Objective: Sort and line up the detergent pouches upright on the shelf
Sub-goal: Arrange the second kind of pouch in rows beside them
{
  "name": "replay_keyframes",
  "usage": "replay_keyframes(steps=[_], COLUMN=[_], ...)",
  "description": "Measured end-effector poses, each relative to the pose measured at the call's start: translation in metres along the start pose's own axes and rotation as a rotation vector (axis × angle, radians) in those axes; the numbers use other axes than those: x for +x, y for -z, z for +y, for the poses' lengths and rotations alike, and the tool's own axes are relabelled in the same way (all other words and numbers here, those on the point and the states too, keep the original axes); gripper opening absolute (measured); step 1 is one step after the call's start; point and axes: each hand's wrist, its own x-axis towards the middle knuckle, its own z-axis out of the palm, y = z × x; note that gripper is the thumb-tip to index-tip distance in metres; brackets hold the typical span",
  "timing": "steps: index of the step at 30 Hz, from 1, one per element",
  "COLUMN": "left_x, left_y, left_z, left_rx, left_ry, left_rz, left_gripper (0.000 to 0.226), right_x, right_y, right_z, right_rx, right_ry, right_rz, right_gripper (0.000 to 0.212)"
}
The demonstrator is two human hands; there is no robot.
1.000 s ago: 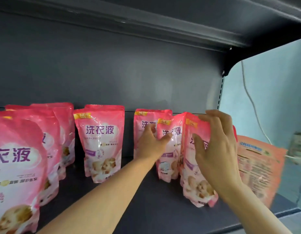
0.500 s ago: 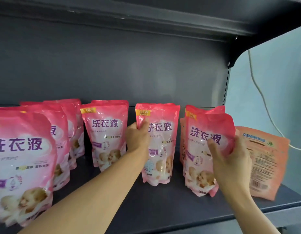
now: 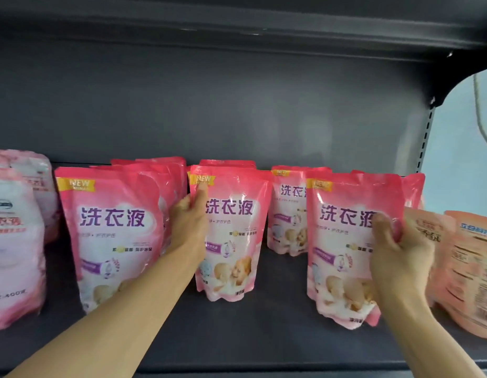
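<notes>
Shop aisle, retail display. Dark metal shelf [image 3: 264, 336] with slotted upright [image 3: 425, 140] at right, another shelf board overhead. Many identical pink pouches [image 3: 231, 236] stocked in rows, faces forward, orange pouches [image 3: 471, 268] beside them. Pale wall [image 3: 460, 159] behind.

Each hand holds one upright pink pouch: left hand [image 3: 189, 214] the middle pouch [image 3: 231, 230], right hand [image 3: 398, 252] the right pouch [image 3: 346, 241].

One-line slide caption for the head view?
Left hand and right hand each grip an upright pink detergent pouch on the dark shelf.
</notes>
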Motion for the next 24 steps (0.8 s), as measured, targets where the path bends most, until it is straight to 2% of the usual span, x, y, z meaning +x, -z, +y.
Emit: replay_keyframes(steps=[6,11,14,17,19,24], left_x=[0.018,0.006,-0.021,-0.043,-0.046,-0.039], left_y=[0.004,0.016,0.024,0.026,0.028,0.028], left_z=[-0.014,-0.022,-0.031,-0.059,-0.074,-0.079], left_rx=[0.021,0.213,0.223,0.326,0.491,0.542], left_ry=[0.03,0.036,0.01,0.051,0.03,0.012], left_rz=[0.016,-0.085,-0.183,-0.304,-0.297,-0.28], left_gripper=[0.043,0.061,0.068,0.095,0.105,0.092], right_x=[-0.012,-0.02,-0.023,-0.023,-0.024,-0.025], right_y=[-0.032,-0.039,-0.036,-0.035,-0.034,-0.031], right_z=[-0.007,0.001,0.007,0.009,0.01,0.013], right_rx=[0.108,0.153,0.148,0.15,0.162,0.176], right_ry=[-0.025,-0.069,-0.051,-0.032,-0.036,-0.038], right_rz=[-0.066,-0.086,-0.093,-0.103,-0.106,-0.136], right_gripper=[0.045,0.041,0.043,0.048,0.048,0.05])
